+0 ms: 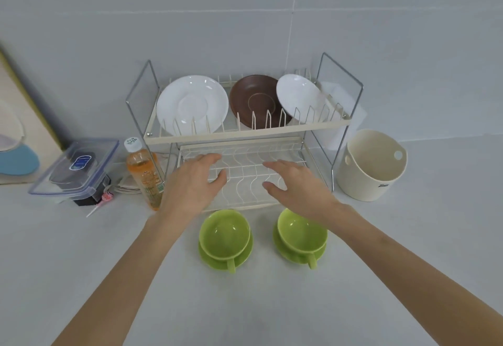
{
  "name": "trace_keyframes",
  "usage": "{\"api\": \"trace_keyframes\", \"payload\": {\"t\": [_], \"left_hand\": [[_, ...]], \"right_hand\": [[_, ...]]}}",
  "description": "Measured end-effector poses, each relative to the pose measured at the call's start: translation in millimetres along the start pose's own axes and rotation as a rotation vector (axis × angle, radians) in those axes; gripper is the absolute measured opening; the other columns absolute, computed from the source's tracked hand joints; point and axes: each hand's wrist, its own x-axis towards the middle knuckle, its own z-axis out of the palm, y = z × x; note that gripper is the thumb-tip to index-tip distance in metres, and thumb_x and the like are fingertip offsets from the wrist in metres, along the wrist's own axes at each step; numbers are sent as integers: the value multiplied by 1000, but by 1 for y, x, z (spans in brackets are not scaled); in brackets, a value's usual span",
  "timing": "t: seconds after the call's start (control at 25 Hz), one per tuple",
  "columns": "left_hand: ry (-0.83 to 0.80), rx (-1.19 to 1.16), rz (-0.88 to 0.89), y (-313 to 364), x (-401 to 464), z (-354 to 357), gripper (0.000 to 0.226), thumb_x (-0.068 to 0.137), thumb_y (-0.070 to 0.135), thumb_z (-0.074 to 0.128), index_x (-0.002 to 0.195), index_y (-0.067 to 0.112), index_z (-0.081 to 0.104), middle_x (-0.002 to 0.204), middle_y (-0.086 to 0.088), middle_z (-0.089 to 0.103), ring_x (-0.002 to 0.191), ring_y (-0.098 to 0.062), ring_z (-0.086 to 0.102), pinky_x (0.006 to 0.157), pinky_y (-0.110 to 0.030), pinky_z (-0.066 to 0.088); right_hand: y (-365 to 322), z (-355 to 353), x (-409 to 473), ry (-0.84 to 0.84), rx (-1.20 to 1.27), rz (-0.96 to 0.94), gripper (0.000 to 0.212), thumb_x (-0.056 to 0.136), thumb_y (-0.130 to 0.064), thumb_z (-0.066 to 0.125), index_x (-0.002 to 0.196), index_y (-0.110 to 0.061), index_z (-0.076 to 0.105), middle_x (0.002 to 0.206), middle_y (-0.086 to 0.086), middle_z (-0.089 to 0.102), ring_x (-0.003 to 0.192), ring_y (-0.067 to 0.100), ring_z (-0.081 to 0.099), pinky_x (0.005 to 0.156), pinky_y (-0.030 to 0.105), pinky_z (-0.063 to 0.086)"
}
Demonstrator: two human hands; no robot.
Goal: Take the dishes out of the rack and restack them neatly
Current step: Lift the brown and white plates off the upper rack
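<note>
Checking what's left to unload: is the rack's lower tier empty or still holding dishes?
Empty: only bare wire shows on the lower tier, under both open hands. The three plates stand on the upper tier.

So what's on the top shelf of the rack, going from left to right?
Big white plate → brown saucer → small white plate. All three stand on edge in the top shelf; the small white plate overlaps the brown saucer's right edge.
</note>
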Motion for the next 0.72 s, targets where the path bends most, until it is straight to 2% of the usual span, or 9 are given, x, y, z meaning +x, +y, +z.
{"api": "trace_keyframes", "payload": {"t": [0.12, 0.36, 0.72], "left_hand": [[49, 56, 96, 26, 26, -26, 40, 88, 34, 48, 125, 20, 52, 126, -2, 61, 116, -24, 54, 90, -40, 44], [150, 116, 182, 61, 85, -55, 40, 88, 33, 47, 125, 18, 52, 125, -4, 61, 115, -25, 54, 87, -37, 43], [-15, 250, 121, 66, 174, -31, 46, 89, 34, 45, 130, 13, 45, 132, -9, 54, 121, -30, 49, 94, -41, 42]], "right_hand": [[4, -40, 14, 93, -50, -62, 47, 91, -31, 46, 136, -20, 40, 139, 1, 49, 130, 21, 42, 103, 35, 34], [26, -103, 56, 194, -146, -67, 45, 91, -29, 46, 135, -22, 41, 143, 2, 45, 131, 25, 40, 102, 38, 36], [76, -129, 150, 52, -212, -62, 53, 90, -22, 50, 140, -19, 32, 149, 4, 35, 134, 24, 37, 107, 35, 31]]}}
